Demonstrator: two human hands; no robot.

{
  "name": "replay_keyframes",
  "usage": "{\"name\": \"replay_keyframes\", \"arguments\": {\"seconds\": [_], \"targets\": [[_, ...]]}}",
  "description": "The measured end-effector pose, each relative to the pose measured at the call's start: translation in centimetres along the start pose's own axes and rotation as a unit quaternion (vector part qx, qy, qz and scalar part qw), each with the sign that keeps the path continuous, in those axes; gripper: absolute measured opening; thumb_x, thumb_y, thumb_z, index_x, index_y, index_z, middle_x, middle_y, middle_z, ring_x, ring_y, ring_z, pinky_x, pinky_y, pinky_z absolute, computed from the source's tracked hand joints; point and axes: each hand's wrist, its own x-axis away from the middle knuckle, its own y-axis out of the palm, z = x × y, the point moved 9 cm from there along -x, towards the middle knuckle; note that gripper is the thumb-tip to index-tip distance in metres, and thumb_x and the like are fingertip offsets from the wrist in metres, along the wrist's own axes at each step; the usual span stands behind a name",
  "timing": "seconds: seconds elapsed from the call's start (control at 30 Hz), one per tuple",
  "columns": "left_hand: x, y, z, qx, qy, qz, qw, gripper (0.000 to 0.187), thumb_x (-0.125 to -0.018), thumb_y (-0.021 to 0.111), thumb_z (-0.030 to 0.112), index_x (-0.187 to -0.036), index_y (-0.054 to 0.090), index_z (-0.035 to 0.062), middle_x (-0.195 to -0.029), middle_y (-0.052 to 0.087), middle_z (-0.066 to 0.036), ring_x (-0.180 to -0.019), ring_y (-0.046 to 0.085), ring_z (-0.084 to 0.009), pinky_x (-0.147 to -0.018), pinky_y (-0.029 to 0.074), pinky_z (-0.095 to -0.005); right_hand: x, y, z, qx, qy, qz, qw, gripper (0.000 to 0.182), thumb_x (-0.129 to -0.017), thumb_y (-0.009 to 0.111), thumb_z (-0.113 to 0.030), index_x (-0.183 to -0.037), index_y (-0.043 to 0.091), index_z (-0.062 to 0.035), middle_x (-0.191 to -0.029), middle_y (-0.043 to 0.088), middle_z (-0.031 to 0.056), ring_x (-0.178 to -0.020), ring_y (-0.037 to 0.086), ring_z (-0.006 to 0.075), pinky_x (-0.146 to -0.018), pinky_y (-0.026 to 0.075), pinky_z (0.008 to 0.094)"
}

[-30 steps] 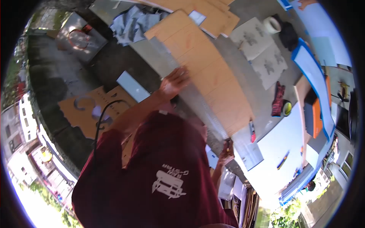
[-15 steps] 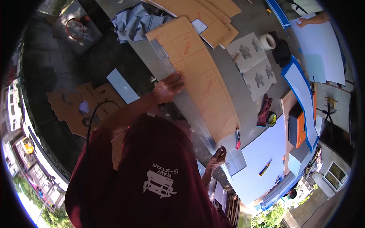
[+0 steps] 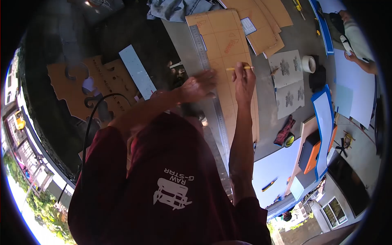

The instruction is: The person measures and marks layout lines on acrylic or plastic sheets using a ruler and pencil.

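Observation:
A long brown cardboard strip (image 3: 228,24) lies before me, marked with pencil-like lines and reddish writing. Along its left edge runs a long metal ruler (image 3: 200,47). My left hand (image 3: 199,85), slightly blurred, lies over the ruler with its fingers stretched toward the cardboard. My right hand (image 3: 244,81) is closed on a yellow pencil (image 3: 230,69), held crosswise above the strip. My right forearm covers part of the strip's lower right side.
Printed paper sheets (image 3: 286,65), a white tape roll (image 3: 308,64) and stacked cardboard (image 3: 265,36) lie beyond. A yellow-and-black cutter (image 3: 269,184) rests on a white board (image 3: 261,167). Another person's hand (image 3: 351,56) is at upper right.
My right hand has moved from the ruler's lower end up over the cardboard, the pencil now plainly visible in it. My left hand stays by the ruler. The view has shifted.

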Motion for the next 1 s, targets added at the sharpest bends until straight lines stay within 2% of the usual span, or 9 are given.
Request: {"name": "replay_keyframes", "arguments": {"seconds": [0.1,0.17,0.27,0.3,0.4,0.5,0.6,0.8,1.0], "targets": [[-0.2,-0.1,0.0,0.002,-0.021,-0.021,1.0,0.04,-0.079,0.081,0.035,-0.107,0.071,0.0077,-0.13,0.064,-0.01,-0.135,0.053,-0.0306,-0.116,0.044,-0.0479,-6.7,7.1,-2.9,-0.065,-0.009,-0.108,0.992,0.034,-0.102,0.065,-0.033,-0.102,0.067,0.0004,-0.079,0.064,0.0025,-0.067,0.057,0.009,-0.06,0.046,0.0256],[-0.2,0.1,-0.1,-0.005,-0.029,-0.026,0.999,0.04,-0.079,0.081,0.035,-0.107,0.071,0.0078,-0.132,0.064,-0.01,-0.136,0.053,-0.0305,-0.117,0.042,-0.048,-10.9,10.8,-2.8,-0.049,-0.019,-0.15,0.987,0.033,-0.101,0.065,-0.031,-0.106,0.069,0.0015,-0.082,0.068,0.0049,-0.068,0.061,0.0106,-0.061,0.05,0.0265],[0.5,0.6,-0.5,-0.016,-0.033,-0.015,0.999,0.041,-0.078,0.08,0.034,-0.108,0.071,0.0075,-0.134,0.063,-0.011,-0.137,0.052,-0.0306,-0.119,0.039,-0.0482,-14.4,15.0,-3.7,-0.001,-0.045,-0.158,0.986,0.033,-0.1,0.067,-0.03,-0.104,0.07,0.002,-0.082,0.07,0.0062,-0.066,0.062,0.0108,-0.058,0.05,0.0266],[0.4,0.7,-0.4,-0.021,-0.03,-0.01,0.999,0.042,-0.078,0.08,0.034,-0.108,0.071,0.0073,-0.134,0.063,-0.011,-0.138,0.051,-0.0307,-0.12,0.038,-0.0482,-15.0,15.4,-3.2,0.039,-0.032,-0.161,0.986,0.029,-0.099,0.065,-0.029,-0.102,0.069,-0.0002,-0.08,0.074,0.0054,-0.063,0.065,0.0111,-0.06,0.054,0.0279],[0.7,1.0,-0.5,-0.022,-0.026,-0.004,0.999,0.043,-0.077,0.08,0.034,-0.109,0.07,0.0068,-0.136,0.063,-0.011,-0.14,0.05,-0.0313,-0.121,0.036,-0.0486,-15.9,16.5,-2.4,0.137,-0.053,-0.156,0.977,0.029,-0.099,0.064,-0.029,-0.101,0.068,-0.0007,-0.078,0.074,0.0042,-0.059,0.064,0.0111,-0.059,0.054,0.0288],[0.7,1.0,-0.5,-0.023,-0.025,-0.002,0.999,0.044,-0.078,0.08,0.034,-0.11,0.07,0.0066,-0.137,0.062,-0.011,-0.141,0.048,-0.0318,-0.122,0.035,-0.0492,-15.7,16.2,-2.1,0.082,-0.064,-0.131,0.986,0.027,-0.099,0.064,-0.028,-0.099,0.067,-0.0008,-0.076,0.073,0.0036,-0.058,0.065,0.0111,-0.058,0.054,0.0294],[0.8,1.1,-0.5,-0.018,-0.028,-0.01,0.999,0.044,-0.078,0.08,0.035,-0.111,0.071,0.0067,-0.138,0.062,-0.012,-0.141,0.048,-0.0321,-0.122,0.035,-0.0498,-15.8,16.3,-1.8,0.078,-0.062,-0.144,0.985,0.032,-0.1,0.066,-0.03,-0.11,0.066,0.0008,-0.083,0.072,0.0076,-0.062,0.063,0.0094,-0.055,0.051,0.025],[0.6,1.0,-0.4,-0.029,-0.02,-0.02,0.999,0.045,-0.08,0.079,0.036,-0.113,0.071,0.0068,-0.139,0.061,-0.012,-0.141,0.048,-0.0322,-0.122,0.035,-0.0496,-16.0,16.4,-1.8,0.1,-0.067,-0.137,0.983,0.029,-0.1,0.065,-0.028,-0.108,0.066,-0.0004,-0.081,0.071,0.0059,-0.06,0.062,0.009,-0.055,0.051,0.0255],[0.6,1.1,-0.4,-0.018,-0.025,-0.027,0.999,0.044,-0.081,0.079,0.036,-0.113,0.072,0.0066,-0.137,0.062,-0.012,-0.14,0.049,-0.0323,-0.122,0.035,-0.0493,-17.4,17.7,-1.4,0.201,-0.224,-0.122,0.946,0.022,-0.099,0.064,-0.023,-0.101,0.066,-0.0015,-0.075,0.069,0.0052,-0.058,0.062,0.0106,-0.055,0.052,0.0292]]}}
